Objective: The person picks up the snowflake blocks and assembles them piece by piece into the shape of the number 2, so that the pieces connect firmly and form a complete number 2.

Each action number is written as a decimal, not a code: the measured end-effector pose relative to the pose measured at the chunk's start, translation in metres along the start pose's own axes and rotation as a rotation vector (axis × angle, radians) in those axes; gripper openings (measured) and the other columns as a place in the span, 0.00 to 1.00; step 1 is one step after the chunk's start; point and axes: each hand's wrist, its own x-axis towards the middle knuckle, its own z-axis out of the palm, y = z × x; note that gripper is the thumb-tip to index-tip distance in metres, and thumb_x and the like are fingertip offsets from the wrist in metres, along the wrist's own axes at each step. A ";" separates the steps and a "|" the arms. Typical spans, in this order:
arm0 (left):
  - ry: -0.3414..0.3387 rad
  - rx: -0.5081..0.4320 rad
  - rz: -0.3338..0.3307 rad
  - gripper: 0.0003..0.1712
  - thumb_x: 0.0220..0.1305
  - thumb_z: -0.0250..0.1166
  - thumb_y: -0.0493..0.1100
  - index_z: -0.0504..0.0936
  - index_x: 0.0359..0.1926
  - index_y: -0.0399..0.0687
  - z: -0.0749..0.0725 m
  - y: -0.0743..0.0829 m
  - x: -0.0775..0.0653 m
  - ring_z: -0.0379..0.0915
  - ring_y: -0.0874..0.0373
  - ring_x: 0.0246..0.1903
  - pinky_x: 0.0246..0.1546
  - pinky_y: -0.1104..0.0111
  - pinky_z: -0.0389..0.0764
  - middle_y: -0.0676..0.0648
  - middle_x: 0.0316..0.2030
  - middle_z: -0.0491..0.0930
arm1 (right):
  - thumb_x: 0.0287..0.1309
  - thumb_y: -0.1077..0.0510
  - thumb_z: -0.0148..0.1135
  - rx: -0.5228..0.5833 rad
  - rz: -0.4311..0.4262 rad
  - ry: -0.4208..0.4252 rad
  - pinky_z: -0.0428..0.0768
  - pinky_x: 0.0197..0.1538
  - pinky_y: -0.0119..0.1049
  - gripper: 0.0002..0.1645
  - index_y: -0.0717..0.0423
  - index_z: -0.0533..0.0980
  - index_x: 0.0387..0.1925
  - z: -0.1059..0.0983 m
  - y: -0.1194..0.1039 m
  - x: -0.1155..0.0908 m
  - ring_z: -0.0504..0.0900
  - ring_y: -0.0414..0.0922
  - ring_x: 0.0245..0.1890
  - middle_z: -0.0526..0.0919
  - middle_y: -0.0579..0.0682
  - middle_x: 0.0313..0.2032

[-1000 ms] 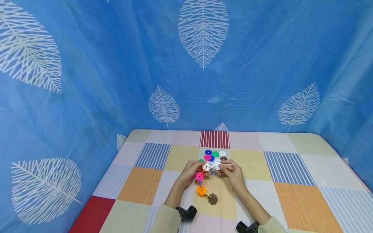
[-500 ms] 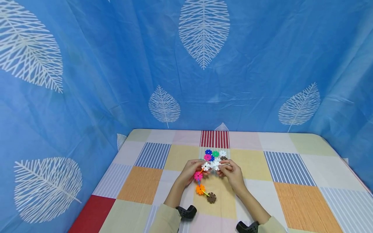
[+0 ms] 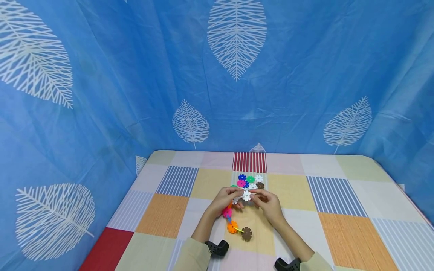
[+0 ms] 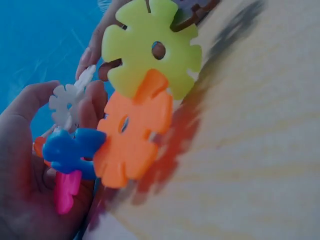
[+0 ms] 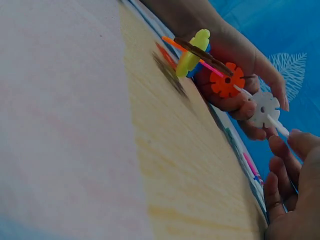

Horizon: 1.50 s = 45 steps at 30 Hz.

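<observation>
The two hands are close together, joined by the things they hold. The left hand (image 3: 223, 199) curls its fingers around one end of a chain of discs (image 3: 232, 227), at a white disc (image 5: 262, 110). The right hand (image 3: 270, 204) pinches a second white disc (image 3: 246, 195) against it. The chain hangs between the forearms, ending in a brown disc (image 3: 246, 234). Just beyond the fingertips, loose discs (image 3: 250, 179) lie on the surface (image 3: 295, 162).

Beige sleeves (image 3: 192, 256), black wrist cameras (image 3: 218, 247)
</observation>
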 end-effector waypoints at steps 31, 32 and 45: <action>0.051 -0.037 0.047 0.12 0.65 0.57 0.39 0.77 0.35 0.29 -0.001 -0.004 0.003 0.72 0.62 0.13 0.17 0.74 0.76 0.47 0.17 0.77 | 0.45 0.64 0.71 -0.460 0.026 -0.040 0.75 0.26 0.30 0.12 0.57 0.78 0.34 -0.052 0.004 0.011 0.75 0.39 0.24 0.80 0.47 0.26; 0.047 -0.039 0.048 0.12 0.65 0.57 0.38 0.77 0.36 0.29 -0.001 -0.003 0.002 0.72 0.62 0.13 0.17 0.74 0.76 0.47 0.17 0.76 | 0.45 0.66 0.70 -0.387 0.037 -0.035 0.76 0.26 0.30 0.11 0.59 0.77 0.33 -0.049 0.003 0.011 0.76 0.40 0.23 0.81 0.49 0.25; 0.030 -0.025 0.067 0.10 0.65 0.56 0.36 0.77 0.35 0.29 0.004 0.018 -0.012 0.71 0.61 0.13 0.19 0.74 0.77 0.45 0.17 0.76 | 0.48 0.74 0.63 -0.141 -0.052 -0.074 0.82 0.31 0.36 0.07 0.70 0.73 0.29 -0.009 -0.036 0.000 0.83 0.54 0.27 0.81 0.64 0.29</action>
